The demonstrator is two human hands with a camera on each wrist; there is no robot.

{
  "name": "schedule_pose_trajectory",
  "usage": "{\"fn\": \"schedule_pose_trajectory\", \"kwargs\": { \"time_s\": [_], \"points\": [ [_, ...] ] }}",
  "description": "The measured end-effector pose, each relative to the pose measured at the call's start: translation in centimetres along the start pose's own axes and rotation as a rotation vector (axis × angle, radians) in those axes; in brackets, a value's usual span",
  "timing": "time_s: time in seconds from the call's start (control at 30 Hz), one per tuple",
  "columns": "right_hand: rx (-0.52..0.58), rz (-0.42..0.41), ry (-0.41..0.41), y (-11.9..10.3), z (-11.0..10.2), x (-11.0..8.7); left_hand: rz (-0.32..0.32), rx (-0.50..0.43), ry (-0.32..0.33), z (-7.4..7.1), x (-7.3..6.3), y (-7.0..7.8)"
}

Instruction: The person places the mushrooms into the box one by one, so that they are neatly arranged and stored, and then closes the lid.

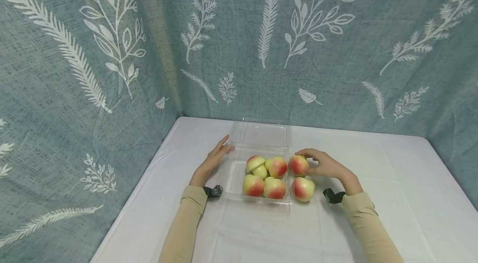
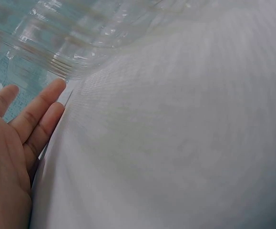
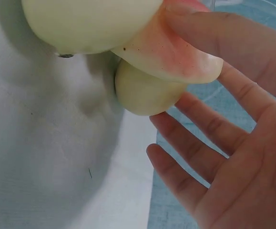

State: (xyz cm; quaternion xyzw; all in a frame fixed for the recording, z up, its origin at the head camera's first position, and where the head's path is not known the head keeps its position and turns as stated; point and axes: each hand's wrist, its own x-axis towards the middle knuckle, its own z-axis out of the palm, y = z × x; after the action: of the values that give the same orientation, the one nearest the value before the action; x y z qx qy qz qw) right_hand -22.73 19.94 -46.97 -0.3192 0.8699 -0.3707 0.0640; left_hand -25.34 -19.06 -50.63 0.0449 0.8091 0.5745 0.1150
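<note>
White-draped surface (image 1: 396, 176), one smooth mushroom-shaped piece (image 1: 298, 165) caught in the fingers

And it's the right grip (image 1: 325, 166) with the action: thumb across the reddish cap (image 3: 195, 62), fingers curled round toward the pale stem (image 3: 145, 93), clamped on that piece just right of the clear clamshell box (image 1: 235, 171). Off the cloth (image 1: 269, 238) or resting on it? Can't tell. Light, by the look of it, a stiff shell that should take a squeeze, though that smooth skin could slip. Best hold, I'd say: thumb over the cap, fingertips under its rim, where the overhang gives a catch. A second loose piece (image 1: 302, 189) sits just near of it; four packed pieces (image 1: 274, 189) crowd the box's right side. Over to the left grip (image 1: 213, 160): fingers extended, nothing held, tips by the box's left edge, touching or just beside, hard to call. That plastic looks thin, so a firm push might buckle it. Its lid (image 1: 261, 135) lies folded back, far side. Faint creases run through the white cloth, and beyond it hangs a blue-green curtain (image 1: 239, 26), all white leaf sprays, wrapping the far and left sides.
</note>
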Motion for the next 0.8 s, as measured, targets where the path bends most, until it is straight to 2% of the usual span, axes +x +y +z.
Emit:
{"fn": "schedule_pose_trajectory", "kwargs": {
  "time_s": [0.07,0.17,0.4,0.63,0.8],
  "points": [
    [0.005,0.004,-0.002,0.0,-0.1,0.0,0.007,0.003,0.010,0.1,0.7,-1.0],
    [0.003,0.017,-0.003,0.0,-0.2,-0.1,-0.007,-0.015,0.017,0.1,0.8,-1.2],
    [-0.009,0.033,0.006,-0.7,-0.8,-0.3,-0.013,-0.010,0.019,0.1,0.7,-1.0],
    [-0.048,-0.008,0.042,-0.7,-1.6,-0.6,-0.016,0.008,0.029,0.1,0.8,-0.9],
    [-0.059,-0.006,0.065,-1.0,-2.4,-0.7,-0.016,-0.011,0.026,0.2,0.8,-0.8]
  ]
}}
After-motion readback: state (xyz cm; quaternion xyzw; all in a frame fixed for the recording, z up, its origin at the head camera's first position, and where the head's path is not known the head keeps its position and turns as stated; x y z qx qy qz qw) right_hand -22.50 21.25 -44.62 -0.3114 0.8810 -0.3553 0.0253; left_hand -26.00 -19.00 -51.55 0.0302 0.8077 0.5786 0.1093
